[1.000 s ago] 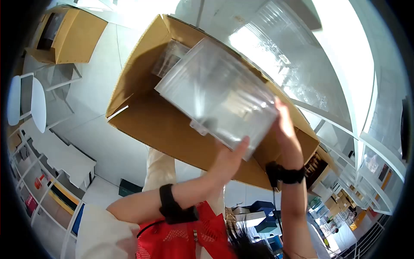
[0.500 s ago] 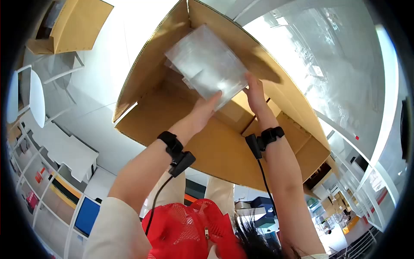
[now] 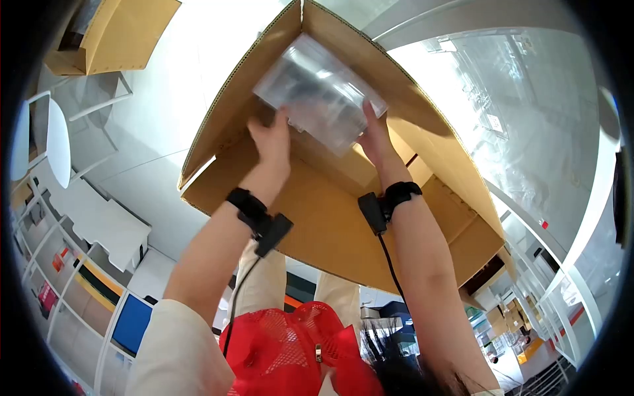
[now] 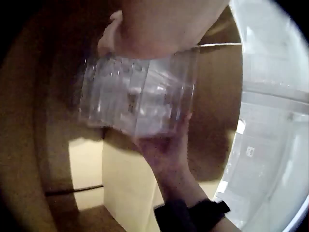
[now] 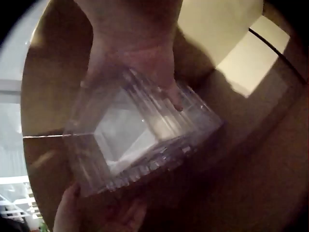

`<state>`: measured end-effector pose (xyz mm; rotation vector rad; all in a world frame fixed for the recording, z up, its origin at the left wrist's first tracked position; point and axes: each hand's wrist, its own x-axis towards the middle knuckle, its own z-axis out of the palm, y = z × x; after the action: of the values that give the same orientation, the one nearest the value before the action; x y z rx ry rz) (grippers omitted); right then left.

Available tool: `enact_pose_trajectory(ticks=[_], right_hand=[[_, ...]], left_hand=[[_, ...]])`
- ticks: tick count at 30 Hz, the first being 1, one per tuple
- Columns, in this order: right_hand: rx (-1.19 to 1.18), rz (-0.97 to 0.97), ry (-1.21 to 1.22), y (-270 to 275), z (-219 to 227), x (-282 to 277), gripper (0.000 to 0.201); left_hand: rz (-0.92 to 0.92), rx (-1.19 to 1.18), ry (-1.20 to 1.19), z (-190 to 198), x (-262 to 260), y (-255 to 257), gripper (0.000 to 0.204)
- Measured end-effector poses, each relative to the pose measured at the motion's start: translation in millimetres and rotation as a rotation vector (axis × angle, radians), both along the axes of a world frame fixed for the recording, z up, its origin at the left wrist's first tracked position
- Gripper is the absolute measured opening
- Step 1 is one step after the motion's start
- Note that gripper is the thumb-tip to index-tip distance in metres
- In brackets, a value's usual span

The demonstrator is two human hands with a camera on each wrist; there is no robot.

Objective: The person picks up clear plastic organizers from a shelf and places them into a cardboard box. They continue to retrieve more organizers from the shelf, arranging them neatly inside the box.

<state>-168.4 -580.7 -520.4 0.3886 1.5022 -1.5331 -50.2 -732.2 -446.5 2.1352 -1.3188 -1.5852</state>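
Note:
A clear plastic box (image 3: 323,86) is tilted inside a deep cardboard box (image 3: 317,211), near its far left corner. My right hand (image 3: 378,140) grips the plastic box at its right end, the thumb on the upper face and the other fingers beneath. At the near left edge is my left hand (image 3: 272,142), thumb and fingers spread apart, with the thumb tip right at the plastic. In the right wrist view, ridged walls of the plastic box (image 5: 123,130) show, and the left hand's fingers (image 5: 70,203) appear below it.
Clear plastic wrapping (image 3: 475,92) covers things on the right, beside a white frame. Another cardboard box (image 3: 132,36) stands at the upper left, with a white chair (image 3: 58,142) below it. A white rack (image 3: 72,310) is at the lower left.
The plastic box has gone deeper into the cardboard box, toward its far corner. My left hand has moved left along the near edge and its fingers have spread; the right hand keeps its grip.

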Motion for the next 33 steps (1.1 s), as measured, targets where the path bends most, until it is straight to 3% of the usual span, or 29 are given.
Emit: enact_pose_trajectory(ticks=[2,5,9,11,14,15,17,19,22,25,28,33], right_hand=[[-0.004,0.087,0.065,-1,15,6,0.098],[0.049,0.149,0.106,3,24,5,0.093],[0.193,0.119,0.143,14,32,13,0.084],[0.321,0.161,0.089,33,44,15,0.074],[0.351,0.249,-0.043,51,70,25,0.072],[0.363,0.313,-0.055,52,80,27,0.071],[0.339,0.325,-0.128,54,84,38,0.072],[0.264,0.427,-0.255,60,71,46,0.070],[0.262,0.433,-0.377,61,50,62,0.070],[0.235,0.386,-0.529,64,24,61,0.068],[0.181,0.390,-0.686,78,-6,72,0.065],[0.278,0.230,-0.770,88,-30,103,0.057]], left_hand=[[-0.088,-0.145,0.363,-12,5,-36,0.062],[-0.206,-0.196,0.348,-38,5,-48,0.057],[-0.478,-0.360,0.230,-35,15,-43,0.049],[-0.711,-0.433,0.091,-19,27,-47,0.045],[-0.966,-0.236,-0.064,41,38,-44,0.045],[-1.014,-0.071,-0.085,65,39,-44,0.047],[-1.164,-0.191,-0.097,72,55,-40,0.049],[-1.280,-0.240,-0.127,73,69,-42,0.052],[-1.403,-0.450,-0.111,55,76,-47,0.050],[-1.497,-0.014,-0.432,57,39,-49,0.053],[-1.550,-0.204,-0.390,18,48,-52,0.049],[-1.635,0.019,-0.456,3,39,-46,0.051]])
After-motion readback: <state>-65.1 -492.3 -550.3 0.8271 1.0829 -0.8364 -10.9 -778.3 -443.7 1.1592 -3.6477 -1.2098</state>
